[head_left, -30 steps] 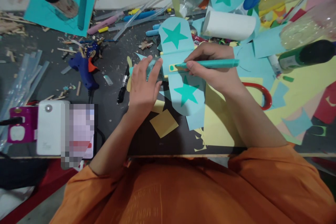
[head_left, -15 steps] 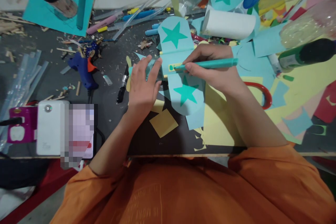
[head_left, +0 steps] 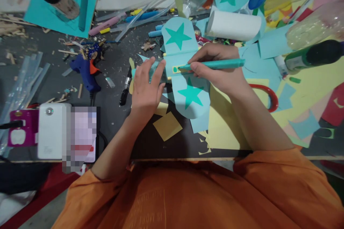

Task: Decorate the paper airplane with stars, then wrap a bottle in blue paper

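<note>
Between the fingers of my right hand (head_left: 217,64) is a green felt-tip marker (head_left: 225,64), its tip on a small yellow strip (head_left: 176,69). One green dot shows on that strip, and a second mark lies at the tip. The strip sits in the middle of a light blue paper airplane shape (head_left: 180,56), whose two rounded wings each bear a green star (head_left: 190,93). My left hand (head_left: 147,86) lies with fingers spread at the left end of the shape, over a clear, bluish piece that it partly hides. Whether it presses on the shape I cannot tell.
A black pen (head_left: 125,89) lies left of my left hand, with a blue glue gun (head_left: 86,69) farther left. Yellow paper squares (head_left: 167,126) lie in front. Red scissor handles (head_left: 270,96), a white tube (head_left: 233,25) and a dark-capped bottle (head_left: 311,55) are on the right.
The marker tip has shifted very slightly right along the yellow strip, with the mark beside the dot now larger. My left hand has stayed in place.
</note>
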Motion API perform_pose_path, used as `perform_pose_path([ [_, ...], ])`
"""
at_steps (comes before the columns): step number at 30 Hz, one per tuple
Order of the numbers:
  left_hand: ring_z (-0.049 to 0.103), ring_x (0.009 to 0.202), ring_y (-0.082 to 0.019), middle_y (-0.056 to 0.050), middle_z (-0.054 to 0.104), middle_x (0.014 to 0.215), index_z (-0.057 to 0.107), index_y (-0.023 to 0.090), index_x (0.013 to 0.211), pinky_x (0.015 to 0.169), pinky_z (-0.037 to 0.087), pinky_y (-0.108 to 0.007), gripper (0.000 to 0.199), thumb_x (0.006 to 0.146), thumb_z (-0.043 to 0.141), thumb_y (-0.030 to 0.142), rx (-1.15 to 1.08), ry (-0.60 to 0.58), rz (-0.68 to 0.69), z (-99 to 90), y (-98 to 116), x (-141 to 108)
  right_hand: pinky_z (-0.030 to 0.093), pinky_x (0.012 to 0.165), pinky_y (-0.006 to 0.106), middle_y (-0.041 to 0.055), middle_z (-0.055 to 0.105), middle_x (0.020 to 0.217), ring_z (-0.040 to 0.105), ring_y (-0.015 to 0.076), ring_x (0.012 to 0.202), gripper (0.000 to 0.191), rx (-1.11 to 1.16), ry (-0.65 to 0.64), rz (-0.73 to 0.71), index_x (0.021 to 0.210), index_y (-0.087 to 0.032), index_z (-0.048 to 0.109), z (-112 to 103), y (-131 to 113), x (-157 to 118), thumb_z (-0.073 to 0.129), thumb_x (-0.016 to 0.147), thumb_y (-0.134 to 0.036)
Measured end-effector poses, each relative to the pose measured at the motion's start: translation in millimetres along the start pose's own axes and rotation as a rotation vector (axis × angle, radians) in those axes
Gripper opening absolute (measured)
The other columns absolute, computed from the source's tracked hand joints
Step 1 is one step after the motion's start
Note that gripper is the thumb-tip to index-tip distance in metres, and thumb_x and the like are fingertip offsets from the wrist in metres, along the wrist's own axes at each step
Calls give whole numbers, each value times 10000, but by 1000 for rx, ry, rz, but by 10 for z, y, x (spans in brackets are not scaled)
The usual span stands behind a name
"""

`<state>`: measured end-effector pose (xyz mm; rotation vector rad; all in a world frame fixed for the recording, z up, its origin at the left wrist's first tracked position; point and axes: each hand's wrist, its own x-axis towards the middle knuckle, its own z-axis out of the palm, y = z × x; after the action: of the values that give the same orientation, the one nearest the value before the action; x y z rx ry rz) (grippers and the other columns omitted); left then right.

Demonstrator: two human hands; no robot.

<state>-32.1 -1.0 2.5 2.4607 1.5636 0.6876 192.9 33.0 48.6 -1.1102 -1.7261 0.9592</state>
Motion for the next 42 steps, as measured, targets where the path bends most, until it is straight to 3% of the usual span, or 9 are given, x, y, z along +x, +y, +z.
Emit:
perform_pose_path([
  [10,437,1463,-326,-151,494,1535,430,256,1501,1233,327,-514,502,1001,436,303,18,0,12,-6,-4,-4,529,582,352,5,731,716,662,187,634,153,-28,-10,-13,720,-297,713,-10,10,-2,752,845,-376],
  [17,389,1497,-317,-135,469,1559,424,268,1502,1261,278,-503,493,1024,393,388,-49,-50,-36,-21,-8,3,506,562,343,-8,705,675,636,171,591,178,-23,-3,-16,695,-295,695,-15,7,5,762,838,-378],
  [25,415,1477,-306,-130,487,1538,421,277,1501,1242,310,-504,487,1023,416,368,-18,9,-2,4,-15,-7,478,527,340,-10,696,670,602,166,563,224,-23,15,12,662,-298,678,-12,8,4,768,812,-437],
  [34,391,1496,-310,-127,464,1556,416,281,1507,1267,278,-503,497,1017,425,358,-46,-43,-45,-21,3,2,460,539,344,-12,661,641,587,166,568,248,-33,9,22,615,-292,639,-16,-7,6,762,808,-388],
  [42,423,1478,-290,-114,493,1536,419,320,1498,1242,333,-520,482,1037,343,441,-20,15,-27,-3,27,-10,468,553,358,-12,663,627,582,175,583,233,-52,1,-2,591,-300,631,-2,-58,-4,712,808,-327],
])
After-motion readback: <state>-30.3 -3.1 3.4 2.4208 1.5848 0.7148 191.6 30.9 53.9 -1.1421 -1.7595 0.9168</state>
